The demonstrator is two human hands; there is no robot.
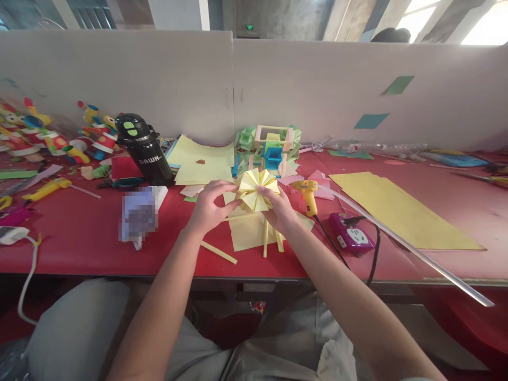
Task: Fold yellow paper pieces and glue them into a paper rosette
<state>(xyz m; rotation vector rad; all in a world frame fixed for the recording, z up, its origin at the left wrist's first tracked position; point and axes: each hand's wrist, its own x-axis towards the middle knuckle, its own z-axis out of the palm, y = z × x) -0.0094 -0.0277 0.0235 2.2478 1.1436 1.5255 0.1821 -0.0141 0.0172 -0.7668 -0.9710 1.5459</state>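
Between my hands is a round yellow rosette of pleated paper (pixel 256 189), held a little above the red table (pixel 166 259). My left hand (pixel 212 205) grips its left edge with thumb and fingers. On the other side, my right hand (pixel 281 207) pinches the rosette, its thumb near the centre. Beneath lies a sheet of yellow paper (pixel 242 238) with several rolled yellow paper sticks (pixel 265 241). One more paper stick (pixel 219 252) rests to the left. Behind the rosette stands a paper model (pixel 273 151) with green fans and blue folded pieces.
A yellow glue gun (pixel 307 196) with a long clear glue stick (pixel 413 243) lies right, beside a purple power socket (pixel 351 234). Yellow card (pixel 400 209) lies farther right. To the left are a black bottle (pixel 145 153), a propped blurred device (pixel 138 214) and another glue gun (pixel 47 190).
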